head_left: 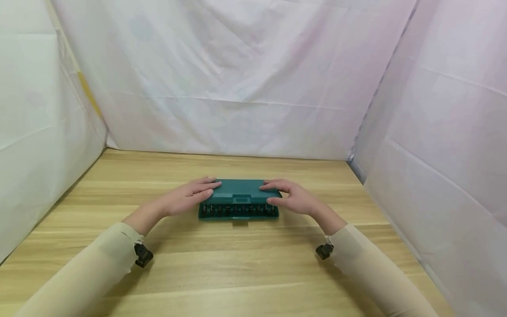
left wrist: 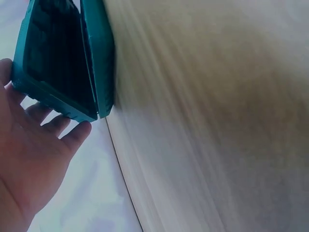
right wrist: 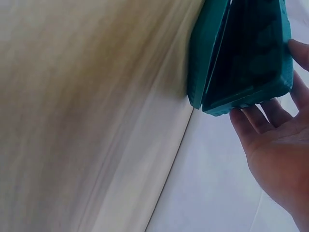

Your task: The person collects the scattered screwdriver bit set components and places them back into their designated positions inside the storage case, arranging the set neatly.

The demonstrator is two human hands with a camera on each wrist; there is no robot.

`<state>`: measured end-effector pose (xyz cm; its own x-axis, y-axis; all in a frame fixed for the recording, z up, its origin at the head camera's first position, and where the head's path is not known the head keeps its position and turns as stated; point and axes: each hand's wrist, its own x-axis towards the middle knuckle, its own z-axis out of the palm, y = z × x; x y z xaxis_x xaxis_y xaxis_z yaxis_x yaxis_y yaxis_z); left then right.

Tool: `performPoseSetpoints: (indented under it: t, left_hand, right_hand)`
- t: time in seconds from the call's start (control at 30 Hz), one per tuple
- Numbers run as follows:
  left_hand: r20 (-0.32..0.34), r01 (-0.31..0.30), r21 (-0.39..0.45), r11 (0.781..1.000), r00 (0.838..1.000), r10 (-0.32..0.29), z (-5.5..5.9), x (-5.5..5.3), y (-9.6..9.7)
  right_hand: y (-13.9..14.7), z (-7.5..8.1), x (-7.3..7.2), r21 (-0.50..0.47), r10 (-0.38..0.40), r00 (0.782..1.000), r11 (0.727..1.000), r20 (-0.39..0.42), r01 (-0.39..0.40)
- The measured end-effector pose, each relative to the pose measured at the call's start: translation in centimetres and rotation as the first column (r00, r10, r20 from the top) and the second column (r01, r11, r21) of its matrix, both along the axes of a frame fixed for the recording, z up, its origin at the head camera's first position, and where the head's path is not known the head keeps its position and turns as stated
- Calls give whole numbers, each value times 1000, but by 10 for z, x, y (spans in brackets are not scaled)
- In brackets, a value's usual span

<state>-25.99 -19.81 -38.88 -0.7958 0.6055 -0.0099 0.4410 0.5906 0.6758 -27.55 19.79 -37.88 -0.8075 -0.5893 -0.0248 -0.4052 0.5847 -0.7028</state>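
A teal plastic case (head_left: 239,217) lies on the wooden table with its lid (head_left: 243,187) tilted partly up. Several small dark pieces (head_left: 227,210) stand in a row inside the base; their kind is too small to make out. My left hand (head_left: 186,197) holds the lid's left end, thumb near the front corner and the other fingers along the side. At the opposite end, my right hand (head_left: 293,198) holds the lid the same way. Both wrist views look into the gap between lid (left wrist: 53,99) and base (left wrist: 100,63), dark inside.
The wooden table (head_left: 237,268) extends around the case on all sides. White cloth walls (head_left: 237,88) enclose it at the back, left and right. A small black camera (head_left: 143,255) is strapped at the left wrist, another black camera (head_left: 325,251) at the right.
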Motion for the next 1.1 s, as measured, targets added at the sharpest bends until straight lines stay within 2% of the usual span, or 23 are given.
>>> performPoseSetpoints:
  t: [0.17,0.43,0.67,0.93,1.1]
  left_hand:
    - [-13,56,-60,997,998,-57,-3,4,5]
    - [-37,103,-154,983,993,-110,-8,7,9]
    - [-48,115,-188,975,991,-126,-11,10,7]
    - [-52,111,-193,975,991,-123,-13,13,10]
    - [-49,104,-222,969,992,-118,-13,12,9]
  right_hand:
    - [-1,0,6,64,26,1000,998,-14,-25]
    - [-3,-5,9,138,61,997,989,-44,-55]
    - [-6,-6,10,197,69,996,979,-52,-57]
    - [-8,-9,13,206,75,993,977,-86,-56]
    - [-22,-8,14,240,73,990,970,-122,-42]
